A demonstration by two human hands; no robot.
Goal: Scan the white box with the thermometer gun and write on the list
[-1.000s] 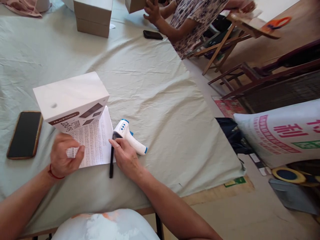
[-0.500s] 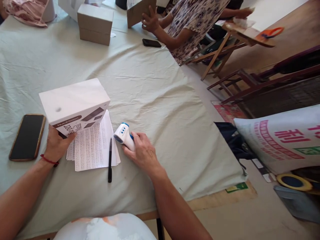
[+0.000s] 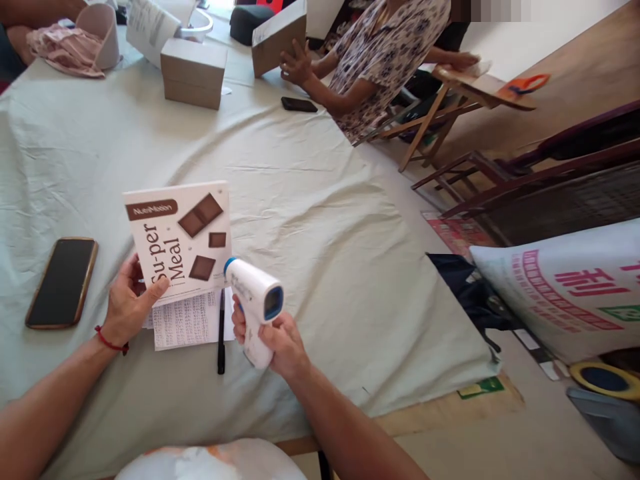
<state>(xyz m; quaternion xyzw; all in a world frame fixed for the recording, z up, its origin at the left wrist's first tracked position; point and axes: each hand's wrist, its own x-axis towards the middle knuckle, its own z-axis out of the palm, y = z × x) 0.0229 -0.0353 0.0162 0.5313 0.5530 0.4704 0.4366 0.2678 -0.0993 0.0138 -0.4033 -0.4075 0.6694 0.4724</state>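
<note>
The box (image 3: 177, 243) could have slipped or swung, since only the left hand (image 3: 131, 297) supported it, pinching the lower left corner with the thumb across the printed face. The thermometer (image 3: 253, 290) might have knocked the box, because its nose was so near the lower right edge; whether they touched, I could not tell. A dip of the box could also have pushed the papers (image 3: 187, 323) askew and set the pen (image 3: 221, 340) on them rolling.

The box was tilted up over the papers, near the wearer's side of the bench (image 3: 320, 200), its printed face toward the wearer and its lettering running upward; its long axis was hard to judge from there. The thermometer's barrel ran from its blue-rimmed nose, pointing left and away toward the box, back to the screen at lower right. The right hand (image 3: 283, 347) was wrapped round its handle, which hung downward.
</note>
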